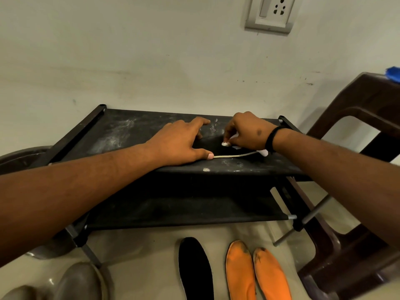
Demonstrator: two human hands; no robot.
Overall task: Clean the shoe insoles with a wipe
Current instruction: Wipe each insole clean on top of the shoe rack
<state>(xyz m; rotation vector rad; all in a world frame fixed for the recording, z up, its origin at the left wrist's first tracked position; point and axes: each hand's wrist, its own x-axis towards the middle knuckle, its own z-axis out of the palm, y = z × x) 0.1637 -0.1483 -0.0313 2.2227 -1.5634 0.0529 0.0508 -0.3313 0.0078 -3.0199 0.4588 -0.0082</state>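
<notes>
A black insole (218, 146) with a pale edge lies flat on the top shelf of a black shoe rack (121, 135). My left hand (179, 144) rests on its left end, fingers spread, thumb against the pale edge. My right hand (246, 133) pinches a small white wipe (226, 144) against the insole's surface. On the floor below lie another black insole (195, 269) and two orange insoles (240, 271), (271, 276) with dark smudges at their toes.
The rack's dusty top shelf stands against a pale wall with a socket (270, 14). A brown plastic chair (355, 148) stands at the right, something blue (394, 74) on it. Grey shoes (80, 282) sit on the floor at bottom left. A lower rack shelf (184, 208) hangs beneath.
</notes>
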